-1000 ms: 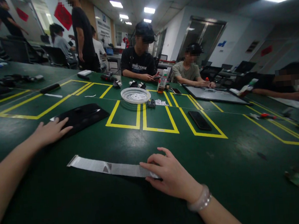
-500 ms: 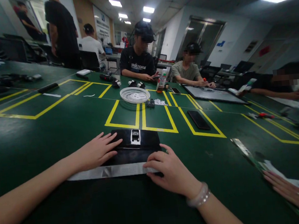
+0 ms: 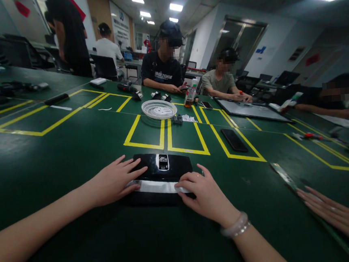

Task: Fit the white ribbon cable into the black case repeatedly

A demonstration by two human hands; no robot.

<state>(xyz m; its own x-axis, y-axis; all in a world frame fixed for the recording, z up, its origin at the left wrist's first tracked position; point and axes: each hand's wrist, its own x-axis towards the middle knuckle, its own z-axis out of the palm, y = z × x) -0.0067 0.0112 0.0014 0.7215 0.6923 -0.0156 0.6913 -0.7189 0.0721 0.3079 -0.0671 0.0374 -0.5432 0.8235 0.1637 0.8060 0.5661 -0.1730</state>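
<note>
A glossy black flat case (image 3: 177, 163) with a silver-framed square fitting (image 3: 163, 162) lies on the green table in front of me. Across its middle runs a shiny silver strip (image 3: 157, 186). My left hand (image 3: 113, 181) rests on the case's left side, fingers spread, its thumb near the strip's left end. At the strip's right end, my right hand (image 3: 202, 191) has its thumb and fingers closed around it. The fingertips partly hide both ends of the strip.
Yellow tape outlines mark the green table (image 3: 81, 151). Ahead are a white round basket (image 3: 158, 109), a black phone (image 3: 234, 139) and a bottle (image 3: 190, 95). To the right, another person's hand (image 3: 337, 214) lies by a long thin strip (image 3: 284, 174). Several people sit around.
The silver strip has moved from the case's near edge up across its middle, and less of it shows at the left. Both hands have shifted slightly to the right.
</note>
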